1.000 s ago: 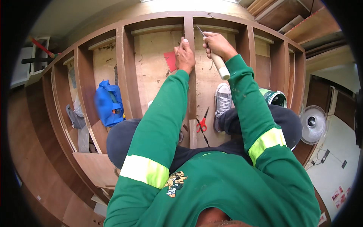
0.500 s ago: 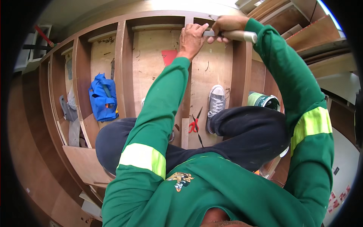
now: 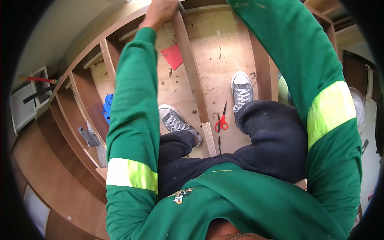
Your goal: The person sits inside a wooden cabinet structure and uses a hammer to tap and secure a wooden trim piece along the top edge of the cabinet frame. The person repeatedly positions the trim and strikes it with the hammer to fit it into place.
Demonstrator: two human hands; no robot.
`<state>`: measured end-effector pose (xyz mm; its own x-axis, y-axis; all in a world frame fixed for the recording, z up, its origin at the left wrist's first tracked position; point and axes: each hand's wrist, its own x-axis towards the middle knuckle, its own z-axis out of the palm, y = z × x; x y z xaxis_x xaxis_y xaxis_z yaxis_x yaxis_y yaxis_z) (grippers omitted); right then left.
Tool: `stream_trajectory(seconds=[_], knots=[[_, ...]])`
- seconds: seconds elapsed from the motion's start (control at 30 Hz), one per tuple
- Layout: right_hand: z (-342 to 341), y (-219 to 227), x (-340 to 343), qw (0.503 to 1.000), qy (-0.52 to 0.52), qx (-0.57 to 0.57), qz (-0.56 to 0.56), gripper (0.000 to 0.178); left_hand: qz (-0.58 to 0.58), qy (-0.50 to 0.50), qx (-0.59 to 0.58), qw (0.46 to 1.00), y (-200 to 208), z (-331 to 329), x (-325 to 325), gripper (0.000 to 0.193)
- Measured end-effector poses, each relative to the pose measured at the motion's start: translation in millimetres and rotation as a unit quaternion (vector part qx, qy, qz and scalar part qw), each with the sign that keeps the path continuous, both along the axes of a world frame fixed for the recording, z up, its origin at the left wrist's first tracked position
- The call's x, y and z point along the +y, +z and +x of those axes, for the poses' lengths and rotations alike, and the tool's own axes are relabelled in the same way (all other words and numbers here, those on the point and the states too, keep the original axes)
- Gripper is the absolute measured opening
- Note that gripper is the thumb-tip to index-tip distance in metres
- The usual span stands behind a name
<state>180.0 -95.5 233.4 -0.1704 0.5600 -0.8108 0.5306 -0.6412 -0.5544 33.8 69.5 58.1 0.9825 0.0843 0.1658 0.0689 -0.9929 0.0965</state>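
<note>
My left hand [image 3: 161,13] is at the upper edge of the wooden frame, beside the top end of the middle divider [image 3: 190,64]. Its fingers run out of the picture, so what they grip, if anything, is hidden. My right arm, in a green sleeve [image 3: 288,44], reaches past the top edge, and its hand is out of sight. Below the hands, a red square sheet [image 3: 173,57] lies against the divider. Scissors with red handles [image 3: 222,125] rest on the panel between my legs.
My grey sneakers [image 3: 179,122] stand on either side of the divider. Wood curls and scraps litter the pale panel [image 3: 218,52]. Further left, a blue bag [image 3: 107,108] and a grey item [image 3: 89,137] sit in side compartments. A red-handled tool [image 3: 40,79] is at far left.
The view has shifted and turned. Both arms now extend further up. My right hand, earlier holding a tool with a pale wooden handle, has left the picture. My left shoe has come into view.
</note>
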Motion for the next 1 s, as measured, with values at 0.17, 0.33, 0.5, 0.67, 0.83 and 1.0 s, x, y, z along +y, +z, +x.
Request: stream_trajectory(seconds=[0.17,0.33,0.5,0.67,0.83,1.0], knots=[[8,-20,-28,0.999,-0.014,0.049,0.016,0.039,-0.342,0.03,-0.045,0.938,65,19,-28,0.025],[3,-29,-44,0.996,-0.024,0.086,0.028,0.042,-0.317,0.071,-0.053,0.944,62,12,-24,0.031],[11,-33,-48,0.995,-0.026,0.083,0.047,0.045,-0.12,0.007,-0.003,0.993,81,12,-28,0.027],[21,-45,-40,0.995,-0.041,0.049,0.072,0.048,-0.333,0.015,-0.1,0.938,21,2,-27,0.022],[19,-65,-50,0.995,-0.065,0.026,0.071,0.051,-0.159,0.016,-0.004,0.987,25,6,-39,0.021],[6,-62,-43,0.993,-0.061,-0.004,0.106,0.054,-0.335,0.067,-0.14,0.929,11,2,-26,0.026]])
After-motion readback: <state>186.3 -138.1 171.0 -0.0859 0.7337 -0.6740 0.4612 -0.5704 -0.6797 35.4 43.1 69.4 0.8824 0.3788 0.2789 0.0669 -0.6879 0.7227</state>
